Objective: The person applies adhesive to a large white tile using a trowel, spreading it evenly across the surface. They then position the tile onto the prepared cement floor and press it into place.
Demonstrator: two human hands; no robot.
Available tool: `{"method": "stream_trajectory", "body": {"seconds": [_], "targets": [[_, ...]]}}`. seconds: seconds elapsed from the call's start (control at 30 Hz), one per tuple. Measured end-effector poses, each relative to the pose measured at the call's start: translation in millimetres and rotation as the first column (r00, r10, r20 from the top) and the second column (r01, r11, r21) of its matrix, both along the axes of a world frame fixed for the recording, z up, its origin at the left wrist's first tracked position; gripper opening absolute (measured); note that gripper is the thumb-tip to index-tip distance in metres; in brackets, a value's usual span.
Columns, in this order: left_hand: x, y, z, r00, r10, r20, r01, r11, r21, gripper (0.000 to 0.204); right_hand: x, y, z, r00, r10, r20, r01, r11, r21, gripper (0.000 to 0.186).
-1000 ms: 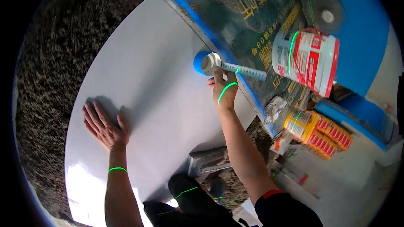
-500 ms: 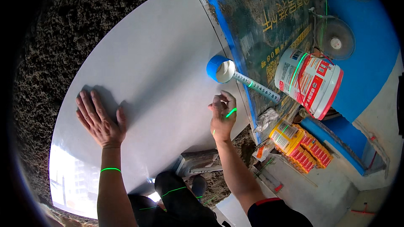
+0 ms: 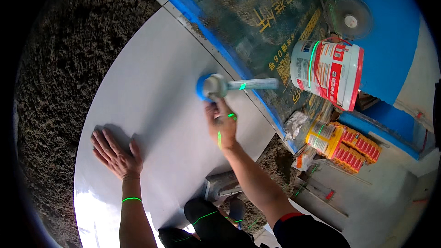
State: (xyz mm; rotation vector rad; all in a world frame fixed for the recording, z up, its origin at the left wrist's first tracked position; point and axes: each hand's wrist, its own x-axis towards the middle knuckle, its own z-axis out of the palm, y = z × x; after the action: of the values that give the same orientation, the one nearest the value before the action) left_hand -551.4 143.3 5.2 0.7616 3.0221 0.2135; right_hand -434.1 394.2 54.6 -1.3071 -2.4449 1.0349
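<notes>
My left hand lies flat on the large pale tile, fingers spread and empty. Over the tile, my right hand has its fingers closed at the head of a mallet. The head is blue and whitish. Its pale handle points right, across the tile's seam, toward the green printed sheet. Motion smears the mallet and the fingers, and the exact grip is partly hidden.
Dark rough mortar borders the tile on the left. To the right are a green printed sheet with a blue edge, a red-and-white bucket on its side, yellow-and-red packages and a round disc. A grey metal tool is near my knees.
My right hand has moved from just below the mallet to its head. The mallet has shifted left, away from the seam, and its handle has turned. The left hand stays on the tile.
</notes>
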Motion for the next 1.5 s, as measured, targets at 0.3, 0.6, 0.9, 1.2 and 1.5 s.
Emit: {"method": "stream_trajectory", "body": {"seconds": [0.3, 0.6, 0.9, 1.2, 1.5], "targets": [[2, -11, -5, 1.0, 0.002, -0.019, -0.002, 1.0, -0.002, 0.071, 68, -114, 45, 0.956, 0.294, 0.017, -0.287, 0.943, -0.168, 0.026], [10, -15, -19, 0.993, 0.012, -0.122, 0.003, 0.992, 0.127, 0.061, 403, -100, 91, 0.457, 0.376, 0.806, -0.425, 0.888, -0.174, 0.055], [199, -114, -11, 0.976, 0.166, -0.141, -0.158, 0.985, 0.068, 0.061, 409, -75, 77, 0.477, 0.558, 0.679, -0.344, 0.829, -0.44, 0.054], [438, -134, -7, 0.807, 0.59, 0.033, -0.589, 0.808, -0.019, 0.068, 311, -132, 83, 0.741, 0.584, 0.33, -0.556, 0.81, -0.186, 0.072], [424, -121, 47, 0.65, 0.588, 0.481, -0.469, 0.809, -0.354, 0.071, 270, -168, 184, 0.487, 0.869, -0.093, -0.862, 0.495, 0.114, 0.035]]}}
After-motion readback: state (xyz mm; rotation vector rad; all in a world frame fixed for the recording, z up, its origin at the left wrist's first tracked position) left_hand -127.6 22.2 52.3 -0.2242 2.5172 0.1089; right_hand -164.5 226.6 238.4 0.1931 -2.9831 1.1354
